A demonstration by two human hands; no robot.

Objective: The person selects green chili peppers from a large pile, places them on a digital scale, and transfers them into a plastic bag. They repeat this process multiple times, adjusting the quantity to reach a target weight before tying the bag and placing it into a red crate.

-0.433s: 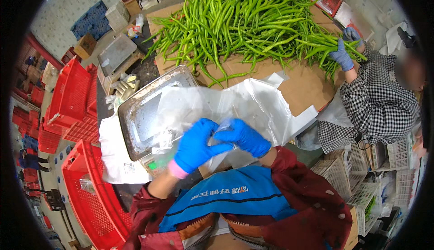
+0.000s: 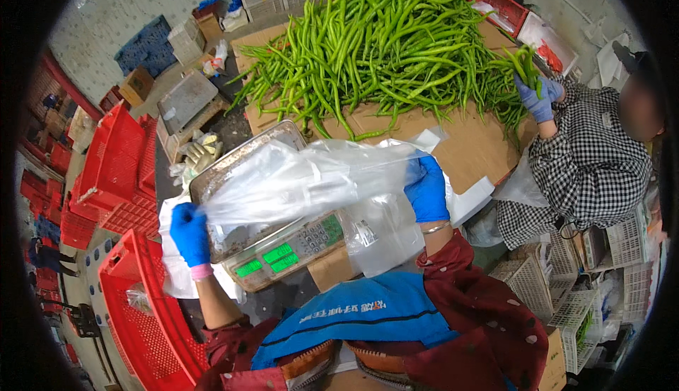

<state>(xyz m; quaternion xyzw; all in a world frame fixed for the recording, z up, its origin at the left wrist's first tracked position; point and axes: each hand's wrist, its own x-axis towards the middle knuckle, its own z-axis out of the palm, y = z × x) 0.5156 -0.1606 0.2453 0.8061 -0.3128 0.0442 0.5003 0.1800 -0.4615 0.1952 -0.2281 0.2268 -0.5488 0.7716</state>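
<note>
A clear plastic bag is stretched out between my two blue-gloved hands. My left hand grips its left end, beside the corner of the scale's metal tray. At the other end, my right hand is closed on the bag, partly covered by the film. Under the bag sits a digital scale with a worn tray and lit green displays; the bag hides much of the tray. Another clear bag lies by the scale's right side. Beyond, long green chili peppers are heaped on cardboard.
To the right, a co-worker in a checked smock holds some peppers in a gloved hand. Red crates stand at my left. Work gloves and a second metal tray lie past the scale. White crates fill the lower right.
My hands have moved from close together to wide apart, spreading the bag over the scale. The scale's displays now show. The co-worker's hand has lifted a small bunch of peppers.
</note>
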